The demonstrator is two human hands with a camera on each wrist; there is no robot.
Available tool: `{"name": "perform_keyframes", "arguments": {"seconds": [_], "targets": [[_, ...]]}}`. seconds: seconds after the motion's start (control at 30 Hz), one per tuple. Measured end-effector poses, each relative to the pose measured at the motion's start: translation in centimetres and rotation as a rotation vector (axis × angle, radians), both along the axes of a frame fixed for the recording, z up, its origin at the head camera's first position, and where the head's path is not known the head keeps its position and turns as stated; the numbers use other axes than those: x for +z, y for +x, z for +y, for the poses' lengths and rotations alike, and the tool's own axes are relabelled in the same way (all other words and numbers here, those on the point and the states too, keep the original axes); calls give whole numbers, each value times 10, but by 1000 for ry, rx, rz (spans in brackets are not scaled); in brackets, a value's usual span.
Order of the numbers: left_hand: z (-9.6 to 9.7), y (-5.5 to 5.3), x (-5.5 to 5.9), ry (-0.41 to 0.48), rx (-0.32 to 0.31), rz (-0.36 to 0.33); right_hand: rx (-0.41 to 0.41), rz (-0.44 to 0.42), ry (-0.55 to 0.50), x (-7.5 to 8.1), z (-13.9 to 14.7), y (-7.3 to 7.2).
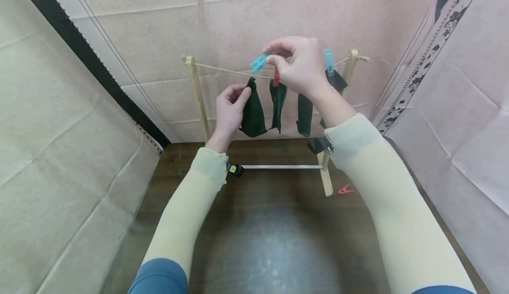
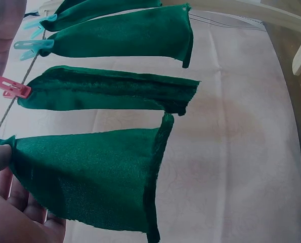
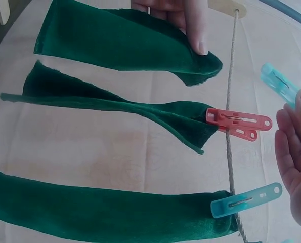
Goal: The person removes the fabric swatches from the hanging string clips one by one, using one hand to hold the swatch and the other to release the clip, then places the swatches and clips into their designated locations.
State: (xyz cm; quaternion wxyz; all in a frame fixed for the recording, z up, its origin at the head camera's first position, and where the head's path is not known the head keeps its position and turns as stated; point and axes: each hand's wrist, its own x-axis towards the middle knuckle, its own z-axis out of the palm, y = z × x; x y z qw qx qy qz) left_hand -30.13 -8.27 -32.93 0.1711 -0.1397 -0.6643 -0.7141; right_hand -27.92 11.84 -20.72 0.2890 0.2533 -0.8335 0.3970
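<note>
- A person's left hand (image 1: 231,113) pinches the upper corner of a green cloth (image 1: 253,111), thumb and fingers closed on the fabric; the piece hangs from that grip just beside a rope (image 1: 222,69), widening toward its lower edge.
- At upper centre, the right hand (image 1: 298,62) holds a blue clothespin (image 1: 259,62) between thumb and fingers, the thumb nearly meeting the fingertips; in the right wrist view the pin is apart from both rope and cloth.
- Next along the line, a red clothespin (image 1: 276,77) clips a second cloth (image 1: 277,104), also green, its middle narrowed and twisted.
- Beyond it, a third cloth (image 2: 120,38) hangs from a translucent blue pin (image 3: 246,200), and a fourth cloth (image 1: 336,82) from another blue pin (image 1: 329,62) near the right end.
- The rope runs between two pale wooden posts, the left post (image 1: 196,95) and the right post (image 1: 350,69), above a white rod (image 1: 282,167) set low on the frame.
- A pink clothespin (image 1: 345,190) lies on the dark brown tabletop (image 1: 270,228), just beside the foot of the frame at right.
- Pale patterned sheeting (image 1: 167,33) backs the scene, and cream sleeves (image 1: 187,201) cover the person's forearms.
</note>
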Motion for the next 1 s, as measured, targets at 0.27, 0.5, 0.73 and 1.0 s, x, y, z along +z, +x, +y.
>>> {"name": "perform_keyframes", "arguments": {"seconds": [0.27,0.5,0.73,1.0], "targets": [[-4,6,-2,17,1,11,109,102,-111,-9,5,9],[-8,17,-8,11,-15,-12,200,114,-168,-22,5,18],[-12,24,-13,12,-21,11,180,118,-160,-32,9,26],[-18,34,-22,-10,-39,7,191,185,-137,-53,22,35]]}}
